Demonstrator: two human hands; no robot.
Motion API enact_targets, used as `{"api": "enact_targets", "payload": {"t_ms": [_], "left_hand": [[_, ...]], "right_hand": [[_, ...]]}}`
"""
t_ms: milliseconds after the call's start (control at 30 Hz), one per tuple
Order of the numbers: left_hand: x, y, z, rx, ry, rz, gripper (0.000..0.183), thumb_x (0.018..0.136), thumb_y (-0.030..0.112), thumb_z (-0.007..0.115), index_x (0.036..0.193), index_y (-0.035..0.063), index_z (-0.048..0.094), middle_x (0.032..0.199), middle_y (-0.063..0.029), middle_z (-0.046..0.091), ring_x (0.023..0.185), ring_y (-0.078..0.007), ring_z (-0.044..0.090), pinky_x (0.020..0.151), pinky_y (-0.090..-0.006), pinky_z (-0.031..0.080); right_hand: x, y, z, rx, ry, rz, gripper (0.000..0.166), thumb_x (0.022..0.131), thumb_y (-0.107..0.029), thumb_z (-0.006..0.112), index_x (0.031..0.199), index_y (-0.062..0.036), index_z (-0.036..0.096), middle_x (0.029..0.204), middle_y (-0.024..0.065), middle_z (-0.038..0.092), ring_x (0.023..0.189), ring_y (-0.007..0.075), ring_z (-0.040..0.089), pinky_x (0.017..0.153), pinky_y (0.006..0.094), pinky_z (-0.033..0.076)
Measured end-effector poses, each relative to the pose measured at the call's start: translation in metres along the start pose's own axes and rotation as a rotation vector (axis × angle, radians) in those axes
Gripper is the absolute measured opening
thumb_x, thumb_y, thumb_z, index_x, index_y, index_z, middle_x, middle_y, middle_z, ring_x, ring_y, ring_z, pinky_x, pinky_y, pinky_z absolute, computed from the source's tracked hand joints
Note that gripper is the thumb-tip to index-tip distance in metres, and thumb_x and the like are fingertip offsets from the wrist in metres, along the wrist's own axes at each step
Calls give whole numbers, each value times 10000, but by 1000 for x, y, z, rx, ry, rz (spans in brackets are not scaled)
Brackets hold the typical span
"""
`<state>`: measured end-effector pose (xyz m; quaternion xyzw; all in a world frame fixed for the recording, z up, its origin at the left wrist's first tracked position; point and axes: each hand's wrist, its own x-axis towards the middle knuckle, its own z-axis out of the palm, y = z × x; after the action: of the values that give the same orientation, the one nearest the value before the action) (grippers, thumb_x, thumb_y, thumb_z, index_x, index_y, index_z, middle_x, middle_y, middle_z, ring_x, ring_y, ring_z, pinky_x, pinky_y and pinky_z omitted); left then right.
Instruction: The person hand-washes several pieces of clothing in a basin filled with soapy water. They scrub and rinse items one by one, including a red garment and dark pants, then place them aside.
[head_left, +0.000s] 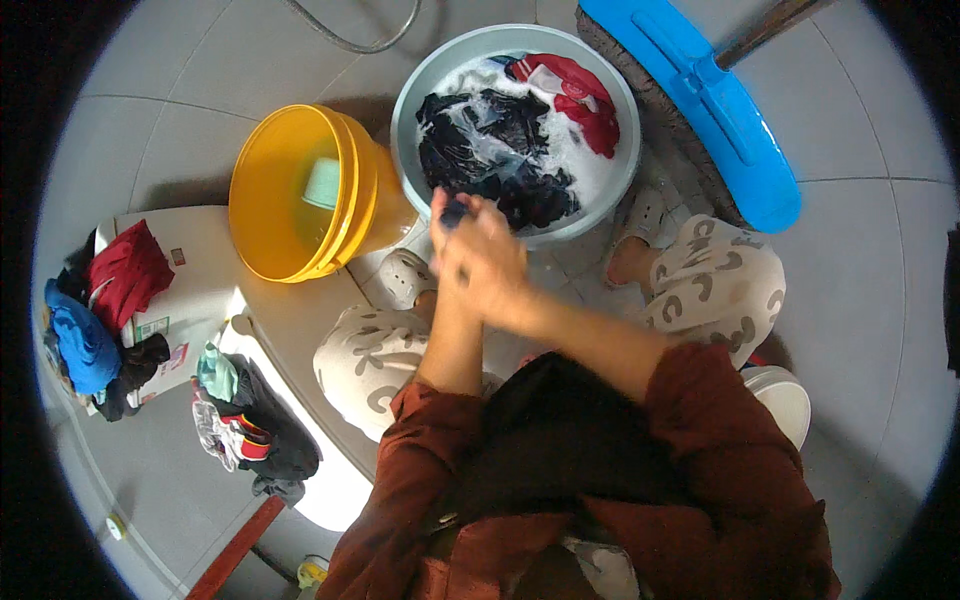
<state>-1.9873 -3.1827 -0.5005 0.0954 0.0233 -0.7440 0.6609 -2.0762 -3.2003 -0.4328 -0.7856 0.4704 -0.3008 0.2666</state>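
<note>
A round grey basin (630, 150) stands on the tiled floor before me, with foamy water inside. Soaked black cloth (499, 142) fills its left and lower part, and a red garment (581, 94) lies at its upper right. My left hand (450, 232) and my right hand (487, 259) are pressed together just over the basin's near rim, slightly blurred. A small dark wad of fabric (454, 214) is bunched between them; which fingers clasp it is partly hidden by the overlap of the hands.
Left of the basin is a tilted yellow bucket (364, 217) with a pale green item (322, 184) inside. A blue broom or squeegee head (697, 112) lies at the right. Clothes (82, 337) hang over a white appliance (202, 262) at the left. A white bucket (780, 397) stands behind my right knee.
</note>
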Motion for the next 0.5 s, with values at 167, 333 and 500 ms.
{"api": "enact_targets", "payload": {"t_ms": [167,333,500], "left_hand": [[20,-47,57,54,579,116,286,857,356,427,934,116,562,944,-41,605,900,-203,567,797,-343,448],[21,-3,-4,-24,-347,-36,289,830,357,447,901,110,581,882,-51,611,885,-228,556,822,-415,423],[12,-48,72,154,555,37,316,802,338,469,970,93,577,1016,-74,594,941,-256,547,863,-447,394]], "right_hand": [[57,48,-11,74,6,279,219,777,-294,562,752,-84,507,664,162,579,622,381,560,580,471,421],[-5,31,38,156,270,-20,220,780,-219,565,673,-42,491,674,179,584,652,379,570,576,421,435],[58,76,-17,585,91,402,235,788,-232,600,716,-23,519,626,98,562,591,231,558,574,368,438]]}}
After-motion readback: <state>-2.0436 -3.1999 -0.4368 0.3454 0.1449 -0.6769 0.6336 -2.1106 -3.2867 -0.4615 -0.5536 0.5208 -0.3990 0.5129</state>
